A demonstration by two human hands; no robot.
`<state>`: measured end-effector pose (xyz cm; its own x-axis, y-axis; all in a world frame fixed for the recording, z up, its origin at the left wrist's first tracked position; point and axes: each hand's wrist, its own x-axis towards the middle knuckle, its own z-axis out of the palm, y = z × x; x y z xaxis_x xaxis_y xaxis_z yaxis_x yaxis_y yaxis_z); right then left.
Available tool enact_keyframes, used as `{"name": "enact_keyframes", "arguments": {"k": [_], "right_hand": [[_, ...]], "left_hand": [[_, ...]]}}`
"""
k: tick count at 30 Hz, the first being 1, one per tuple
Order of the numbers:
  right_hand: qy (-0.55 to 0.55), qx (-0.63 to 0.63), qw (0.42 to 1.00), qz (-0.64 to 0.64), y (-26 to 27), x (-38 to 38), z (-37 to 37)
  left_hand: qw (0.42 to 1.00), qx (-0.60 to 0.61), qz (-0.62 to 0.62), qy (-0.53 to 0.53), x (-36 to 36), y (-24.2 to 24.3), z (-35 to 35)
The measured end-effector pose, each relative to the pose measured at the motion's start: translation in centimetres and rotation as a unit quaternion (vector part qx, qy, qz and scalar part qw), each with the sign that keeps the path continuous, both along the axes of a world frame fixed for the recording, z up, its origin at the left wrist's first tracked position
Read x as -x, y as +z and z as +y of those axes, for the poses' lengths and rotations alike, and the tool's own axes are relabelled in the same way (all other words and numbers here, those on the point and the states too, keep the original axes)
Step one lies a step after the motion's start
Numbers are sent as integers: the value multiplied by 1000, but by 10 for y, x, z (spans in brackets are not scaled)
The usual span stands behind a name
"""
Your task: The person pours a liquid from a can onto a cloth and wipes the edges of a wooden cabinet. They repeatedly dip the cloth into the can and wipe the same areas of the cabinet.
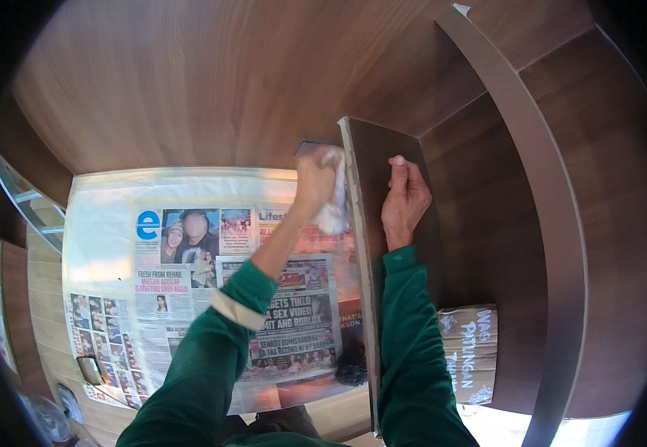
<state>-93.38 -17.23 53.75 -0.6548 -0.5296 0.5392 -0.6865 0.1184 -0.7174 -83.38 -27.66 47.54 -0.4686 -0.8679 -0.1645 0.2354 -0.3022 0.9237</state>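
Observation:
My left hand [313, 181], blurred, is closed around a crumpled white cloth [334, 215] beside the front edge of an upright wood-grain panel [364, 234]. A thin dark flat piece [315, 145] shows just past the knuckles; I cannot tell what it is or whether the hand holds it. Pale, ragged material runs along the panel edge [348, 162]. On the panel's other side is my right hand [406, 198], fingers curled in and thumb against them, with nothing visible in the grasp. Its forearm passes along the panel.
Taped newspaper sheets [189, 279] cover the surface below. A metal ladder [27, 195] stands at the left. Handwritten cardboard [469, 355] lies in the right compartment, inside a long curved-looking wood edge [564, 223]. A dark bundle [352, 360] rests by the panel's lower end.

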Motion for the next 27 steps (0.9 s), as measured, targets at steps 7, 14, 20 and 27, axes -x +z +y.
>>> {"name": "enact_keyframes", "arguments": {"k": [7,14,20,27], "right_hand": [[8,16,999,40,2,1,2],[-19,18,993,113,-5,5,-2],[11,27,979,201,34,-47,27],[69,60,969,230,111,-159,206]], "left_hand": [[994,100,-13,-39,-171,-70,161],[940,-327,52,82,-417,-39,221],[911,-338,45,233,-537,-30,279],[958,-264,11,114,-557,-17,277]]}}
